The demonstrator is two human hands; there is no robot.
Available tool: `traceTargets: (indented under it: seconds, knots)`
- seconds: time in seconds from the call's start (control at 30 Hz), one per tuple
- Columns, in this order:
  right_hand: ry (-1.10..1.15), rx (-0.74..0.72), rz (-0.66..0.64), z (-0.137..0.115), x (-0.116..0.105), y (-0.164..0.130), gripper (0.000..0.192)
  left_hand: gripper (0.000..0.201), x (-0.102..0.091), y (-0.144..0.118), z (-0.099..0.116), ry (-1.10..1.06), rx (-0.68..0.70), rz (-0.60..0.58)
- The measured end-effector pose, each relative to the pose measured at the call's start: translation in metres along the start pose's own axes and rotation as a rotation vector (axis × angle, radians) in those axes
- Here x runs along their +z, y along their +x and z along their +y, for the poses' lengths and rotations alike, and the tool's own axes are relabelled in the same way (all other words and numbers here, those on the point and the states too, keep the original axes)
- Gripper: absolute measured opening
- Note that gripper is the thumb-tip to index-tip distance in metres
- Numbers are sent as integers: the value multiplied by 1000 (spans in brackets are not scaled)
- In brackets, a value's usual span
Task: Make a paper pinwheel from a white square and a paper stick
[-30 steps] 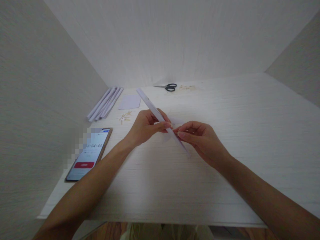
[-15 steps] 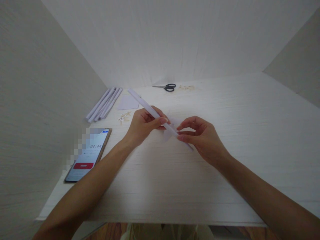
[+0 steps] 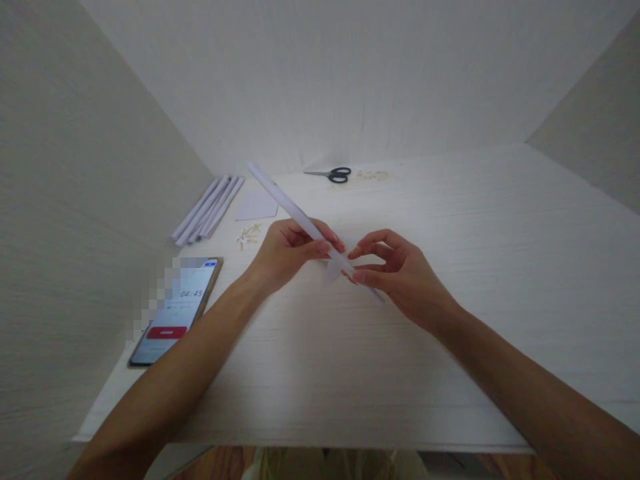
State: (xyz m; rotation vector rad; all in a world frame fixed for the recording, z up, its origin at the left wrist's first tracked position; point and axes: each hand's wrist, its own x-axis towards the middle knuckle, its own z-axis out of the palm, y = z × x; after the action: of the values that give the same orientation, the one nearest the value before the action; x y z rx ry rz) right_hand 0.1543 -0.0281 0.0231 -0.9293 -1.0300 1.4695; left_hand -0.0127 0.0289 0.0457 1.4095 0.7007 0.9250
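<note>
A white paper roll (image 3: 290,205) slants across the middle of the view, its upper end pointing to the far left. My left hand (image 3: 295,253) is closed round its middle, thumb on top. Lower down, the fingers of my right hand (image 3: 395,273) pinch the roll near its lower right part. A thin loose flap of paper (image 3: 333,272) shows under the roll between the hands. The roll's narrow lower tip passes in front of my right hand's fingertips.
Several finished paper rolls (image 3: 207,210) lie at the left wall beside a flat paper sheet (image 3: 256,205). Small stick-like pieces (image 3: 249,236) lie in front of it. Black-handled scissors (image 3: 340,175) and pale scraps (image 3: 373,175) are at the back. A phone (image 3: 175,310) showing a timer lies left.
The roll's upper end has moved slightly up and left. Both hands have shifted only a little, still on the roll, and the right fingers sit slightly further left.
</note>
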Motion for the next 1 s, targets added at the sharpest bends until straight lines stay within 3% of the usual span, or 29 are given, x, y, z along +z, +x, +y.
traceTargets:
  seconds: [0.2, 0.67, 0.87, 1.0]
  knots:
    - [78, 26, -50, -2, 0, 0, 39, 14, -1, 0, 3, -130, 24, -67]
    - [-358, -447, 231, 8, 10, -7, 26, 7, 6, -1, -1, -140, -33, 68]
    - [-525, -514, 236, 11, 10, -9, 20, 13, 13, -5, -4, -148, -83, 149]
    - [-656, -549, 225, 9, 10, -9, 20, 16, 19, -7, -6, -22, -158, 107]
